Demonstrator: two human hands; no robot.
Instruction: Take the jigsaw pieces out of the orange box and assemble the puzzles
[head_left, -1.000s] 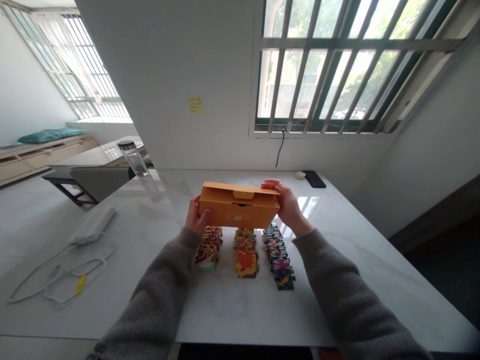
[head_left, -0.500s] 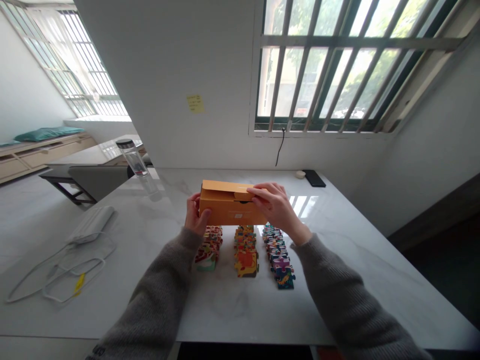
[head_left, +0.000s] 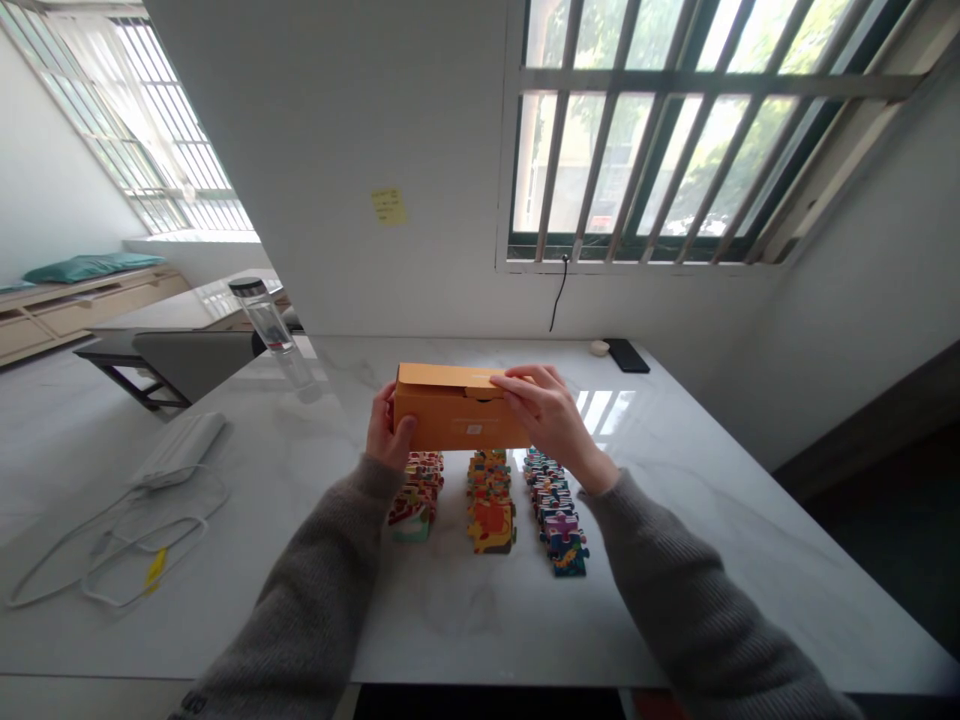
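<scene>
An orange cardboard box (head_left: 442, 420) is held up above the table, its lid flap almost closed with a narrow gap along the front edge. My left hand (head_left: 388, 430) grips the box's left end, thumb on the front face. My right hand (head_left: 544, 405) has its fingers on the lid flap at the right, pinching the flap and the box's upper edge. Below and behind the box run three rows of overlapping jigsaw pieces: a red and green row (head_left: 414, 510), an orange and yellow row (head_left: 492, 520) and a dark blue row (head_left: 562, 530). The box hides their far ends.
A white power strip (head_left: 180, 448) with a looped cable and yellow tag lies on the left of the marble table (head_left: 465, 630). Farther back stands a glass bottle (head_left: 262, 315). A black phone (head_left: 627, 356) and a small white round object (head_left: 598, 348) lie near the wall.
The lid flap has come down slightly, so its front tab sits closer to the box. Both hands keep their hold, with the box nearly in the same place.
</scene>
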